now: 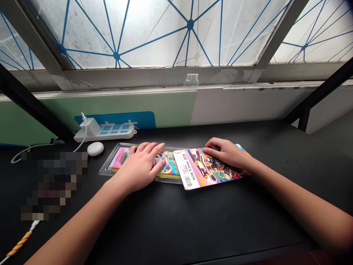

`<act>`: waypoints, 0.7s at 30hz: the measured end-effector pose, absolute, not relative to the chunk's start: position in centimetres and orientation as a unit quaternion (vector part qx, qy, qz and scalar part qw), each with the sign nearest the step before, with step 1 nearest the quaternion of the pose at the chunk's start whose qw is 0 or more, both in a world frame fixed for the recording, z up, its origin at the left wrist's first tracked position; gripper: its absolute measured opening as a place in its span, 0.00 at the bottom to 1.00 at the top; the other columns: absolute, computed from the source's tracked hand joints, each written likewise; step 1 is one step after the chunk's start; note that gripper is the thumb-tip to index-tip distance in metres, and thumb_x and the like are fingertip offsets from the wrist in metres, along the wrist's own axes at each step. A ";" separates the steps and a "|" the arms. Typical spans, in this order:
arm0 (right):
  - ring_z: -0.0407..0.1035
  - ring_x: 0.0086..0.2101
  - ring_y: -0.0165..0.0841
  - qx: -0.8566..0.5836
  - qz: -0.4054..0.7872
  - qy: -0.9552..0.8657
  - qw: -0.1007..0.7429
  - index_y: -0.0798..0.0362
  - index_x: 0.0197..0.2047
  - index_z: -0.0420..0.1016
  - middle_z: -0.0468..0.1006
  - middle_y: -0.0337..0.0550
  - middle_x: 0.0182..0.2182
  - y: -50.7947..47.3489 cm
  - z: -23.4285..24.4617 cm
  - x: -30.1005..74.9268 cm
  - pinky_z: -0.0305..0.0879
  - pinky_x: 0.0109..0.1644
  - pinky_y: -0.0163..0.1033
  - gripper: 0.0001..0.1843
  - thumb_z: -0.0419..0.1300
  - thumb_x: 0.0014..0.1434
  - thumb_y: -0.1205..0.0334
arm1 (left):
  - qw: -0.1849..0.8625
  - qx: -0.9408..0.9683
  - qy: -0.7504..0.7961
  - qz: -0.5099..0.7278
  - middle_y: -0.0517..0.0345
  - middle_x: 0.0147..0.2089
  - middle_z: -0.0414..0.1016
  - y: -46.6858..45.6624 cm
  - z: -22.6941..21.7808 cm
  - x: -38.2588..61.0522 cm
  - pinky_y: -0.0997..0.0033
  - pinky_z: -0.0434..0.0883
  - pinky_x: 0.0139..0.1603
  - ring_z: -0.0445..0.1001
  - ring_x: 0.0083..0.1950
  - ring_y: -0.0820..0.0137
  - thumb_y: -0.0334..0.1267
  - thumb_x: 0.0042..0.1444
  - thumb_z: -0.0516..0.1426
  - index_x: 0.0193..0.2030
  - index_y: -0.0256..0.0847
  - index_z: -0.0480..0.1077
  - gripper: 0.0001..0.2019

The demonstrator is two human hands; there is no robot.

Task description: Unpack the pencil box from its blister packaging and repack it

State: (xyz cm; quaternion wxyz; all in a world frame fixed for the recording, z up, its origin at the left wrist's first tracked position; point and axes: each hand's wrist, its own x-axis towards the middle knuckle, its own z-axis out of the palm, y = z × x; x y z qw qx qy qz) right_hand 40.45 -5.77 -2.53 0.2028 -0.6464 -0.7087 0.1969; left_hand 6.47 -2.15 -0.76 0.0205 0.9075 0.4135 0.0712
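A colourful pencil box (174,168) printed with cartoon figures lies in a clear plastic tray (106,167) on the black desk. Across its middle rests my left hand (142,165), palm down with the fingers spread, hiding part of the print. A bright printed card (202,171) marked "PENCIL BOX", with a barcode on its white end, overlaps the tray's right part. My right hand (227,152) holds this card near its far right edge, thumb over the top face; some of its fingers are hidden.
A white power strip (117,131) with a plugged-in adapter stands along the wall. Before it sits a round white case (95,148). A blurred-out object (55,186) with a yellow-wrapped cable (20,243) lies at left. A clear cup (192,80) is on the window sill.
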 end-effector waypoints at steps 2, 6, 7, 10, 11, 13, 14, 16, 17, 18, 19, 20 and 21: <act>0.74 0.38 0.38 -0.656 0.211 -0.701 0.184 0.45 0.37 0.76 0.80 0.39 0.39 -5.5 -2.4 41.4 0.68 0.39 0.40 0.22 0.57 0.61 0.36 | 0.024 0.906 0.419 0.063 0.53 0.72 0.63 -2.1 -0.8 6.5 0.43 0.58 0.66 0.59 0.72 0.53 0.53 0.71 0.43 0.72 0.48 0.59 0.27; 0.66 0.22 0.31 -0.704 0.259 -0.649 0.125 0.46 0.37 0.75 0.77 0.38 0.30 -5.4 -1.7 43.1 0.58 0.21 0.37 0.27 0.56 0.58 0.30 | 0.025 0.904 0.422 0.065 0.52 0.72 0.63 -2.0 -1.0 6.4 0.42 0.58 0.66 0.59 0.72 0.51 0.54 0.71 0.43 0.71 0.49 0.61 0.27; 0.63 0.19 0.29 -0.713 0.270 -0.637 0.116 0.47 0.37 0.75 0.76 0.37 0.28 -5.4 -1.5 43.3 0.55 0.18 0.36 0.29 0.56 0.57 0.28 | 0.026 0.905 0.420 0.067 0.52 0.73 0.63 -2.0 -1.0 6.4 0.42 0.57 0.66 0.59 0.72 0.51 0.54 0.70 0.43 0.71 0.49 0.61 0.28; 0.62 0.18 0.28 -0.717 0.268 -0.632 0.121 0.48 0.36 0.75 0.75 0.37 0.26 -5.6 -0.8 43.5 0.53 0.17 0.35 0.29 0.58 0.55 0.28 | 0.029 0.905 0.419 0.067 0.51 0.73 0.62 -2.1 -1.0 6.5 0.42 0.57 0.67 0.58 0.72 0.51 0.54 0.70 0.43 0.71 0.49 0.61 0.28; 0.62 0.18 0.28 -0.720 0.264 -0.630 0.126 0.48 0.35 0.75 0.75 0.37 0.25 -5.6 -0.7 43.4 0.53 0.17 0.34 0.29 0.59 0.54 0.28 | 0.031 0.904 0.421 0.065 0.51 0.73 0.62 -2.1 -1.0 6.5 0.42 0.56 0.67 0.57 0.72 0.51 0.54 0.70 0.43 0.71 0.48 0.61 0.28; 0.60 0.16 0.27 -0.730 0.264 -0.618 0.127 0.48 0.35 0.74 0.73 0.36 0.22 -5.7 -0.4 43.3 0.52 0.17 0.34 0.29 0.60 0.54 0.28 | 0.034 0.902 0.427 0.060 0.52 0.73 0.62 -2.1 -0.9 6.5 0.42 0.56 0.68 0.57 0.72 0.51 0.54 0.70 0.42 0.72 0.48 0.60 0.28; 0.59 0.15 0.26 -0.735 0.269 -0.609 0.127 0.48 0.35 0.74 0.72 0.36 0.21 -5.7 -0.4 43.3 0.51 0.16 0.35 0.29 0.60 0.53 0.28 | 0.036 0.900 0.430 0.058 0.52 0.73 0.61 -2.2 -0.9 6.5 0.41 0.56 0.67 0.57 0.72 0.50 0.54 0.70 0.42 0.72 0.48 0.59 0.28; 0.58 0.14 0.26 -0.743 0.276 -0.596 0.130 0.48 0.36 0.75 0.71 0.35 0.21 -5.8 -0.3 43.3 0.49 0.15 0.35 0.29 0.61 0.52 0.28 | 0.040 0.898 0.434 0.053 0.52 0.74 0.61 -2.2 -0.8 6.5 0.41 0.57 0.67 0.56 0.73 0.50 0.55 0.70 0.41 0.72 0.48 0.59 0.29; 0.58 0.15 0.26 -0.745 0.276 -0.593 0.133 0.48 0.37 0.75 0.71 0.35 0.21 -5.8 -0.3 43.4 0.49 0.15 0.35 0.29 0.61 0.52 0.28 | 0.041 0.897 0.437 0.050 0.51 0.74 0.60 -2.3 -0.8 6.5 0.41 0.57 0.67 0.55 0.73 0.50 0.55 0.70 0.41 0.72 0.48 0.59 0.29; 0.58 0.15 0.26 -0.746 0.274 -0.591 0.136 0.48 0.37 0.75 0.72 0.35 0.22 -5.8 -0.2 43.4 0.49 0.15 0.35 0.30 0.62 0.52 0.28 | 0.041 0.896 0.439 0.048 0.51 0.74 0.60 -2.3 -0.8 6.5 0.41 0.57 0.67 0.55 0.73 0.50 0.55 0.70 0.41 0.72 0.48 0.59 0.29; 0.57 0.15 0.26 -0.747 0.271 -0.591 0.140 0.48 0.37 0.75 0.72 0.35 0.22 -5.9 -0.2 43.3 0.49 0.16 0.35 0.30 0.62 0.52 0.28 | 0.042 0.895 0.442 0.047 0.51 0.74 0.59 -2.4 -0.8 6.5 0.41 0.57 0.67 0.55 0.73 0.50 0.55 0.70 0.41 0.72 0.49 0.58 0.29; 0.57 0.15 0.26 -0.747 0.269 -0.590 0.144 0.48 0.37 0.75 0.71 0.35 0.22 -5.9 -0.1 43.3 0.48 0.16 0.36 0.30 0.61 0.52 0.28 | 0.043 0.893 0.445 0.046 0.51 0.74 0.59 -2.4 -0.7 6.6 0.40 0.56 0.67 0.54 0.74 0.51 0.55 0.70 0.41 0.72 0.49 0.58 0.29; 0.56 0.15 0.26 -0.748 0.269 -0.589 0.149 0.48 0.37 0.75 0.71 0.35 0.21 -6.0 -0.1 43.1 0.48 0.17 0.36 0.30 0.61 0.52 0.28 | 0.044 0.892 0.447 0.045 0.50 0.74 0.59 -2.5 -0.7 6.6 0.40 0.56 0.67 0.54 0.74 0.51 0.55 0.70 0.41 0.72 0.49 0.59 0.28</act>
